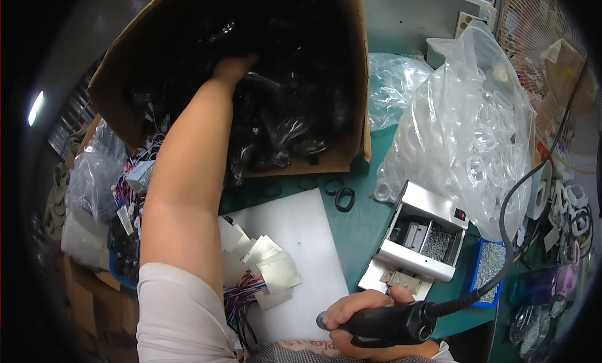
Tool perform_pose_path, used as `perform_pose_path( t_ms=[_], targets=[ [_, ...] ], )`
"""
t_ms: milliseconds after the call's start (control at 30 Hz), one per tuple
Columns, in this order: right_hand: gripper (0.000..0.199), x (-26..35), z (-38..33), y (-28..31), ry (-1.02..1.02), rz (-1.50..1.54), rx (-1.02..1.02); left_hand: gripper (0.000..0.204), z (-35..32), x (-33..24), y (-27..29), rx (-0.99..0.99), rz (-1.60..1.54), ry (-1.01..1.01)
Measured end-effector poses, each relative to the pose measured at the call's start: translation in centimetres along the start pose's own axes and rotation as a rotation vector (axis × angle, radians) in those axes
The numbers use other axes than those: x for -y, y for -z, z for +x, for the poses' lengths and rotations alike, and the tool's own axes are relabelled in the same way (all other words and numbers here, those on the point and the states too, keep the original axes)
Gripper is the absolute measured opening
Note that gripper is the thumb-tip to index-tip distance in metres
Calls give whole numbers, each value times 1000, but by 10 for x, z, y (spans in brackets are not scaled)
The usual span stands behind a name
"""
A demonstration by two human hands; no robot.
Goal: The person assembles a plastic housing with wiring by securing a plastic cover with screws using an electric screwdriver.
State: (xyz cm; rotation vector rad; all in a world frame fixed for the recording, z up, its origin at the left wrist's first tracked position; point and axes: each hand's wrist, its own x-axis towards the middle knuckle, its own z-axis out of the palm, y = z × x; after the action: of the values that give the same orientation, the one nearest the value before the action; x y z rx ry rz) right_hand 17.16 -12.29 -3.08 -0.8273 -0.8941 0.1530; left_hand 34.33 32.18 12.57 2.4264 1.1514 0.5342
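Note:
My left hand (pixel 231 68) reaches deep into a large cardboard box (pixel 348 99) tipped toward me and full of black plastic parts (pixel 282 118). The fingers are buried among the parts, so their grip is hidden. My right hand (pixel 357 308) rests near the bottom edge, wrapped around a black electric screwdriver (pixel 392 324) whose black cord (pixel 520 200) curves up to the right. A white board (pixel 301 237) lies between my arms on the green table (pixel 364 231).
A white screw feeder (pixel 421 237) and a blue tray of screws (pixel 489 266) stand to the right. A big clear bag of transparent rings (pixel 464 131) rises behind them. Small white cards (pixel 269 266), coloured wire bundles (pixel 238 300) and loose black rings (pixel 343 198) lie around the board.

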Motion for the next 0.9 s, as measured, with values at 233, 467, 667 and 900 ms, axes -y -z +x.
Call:
perform_pose_path(
  t_ms=[233,467,667,900],
  targets=[
    [104,5,6,-5,9,110,-54,54,-129,8,53,-1,-269,-258],
    [107,45,19,8,-11,608,-93,27,-325,47,47,526,121,-1124],
    [110,54,22,24,106,630,8,12,-413,110,9,568,254,-1480],
    [92,47,16,20,239,544,-21,17,-408,108,18,822,450,-1324]
  ],
)
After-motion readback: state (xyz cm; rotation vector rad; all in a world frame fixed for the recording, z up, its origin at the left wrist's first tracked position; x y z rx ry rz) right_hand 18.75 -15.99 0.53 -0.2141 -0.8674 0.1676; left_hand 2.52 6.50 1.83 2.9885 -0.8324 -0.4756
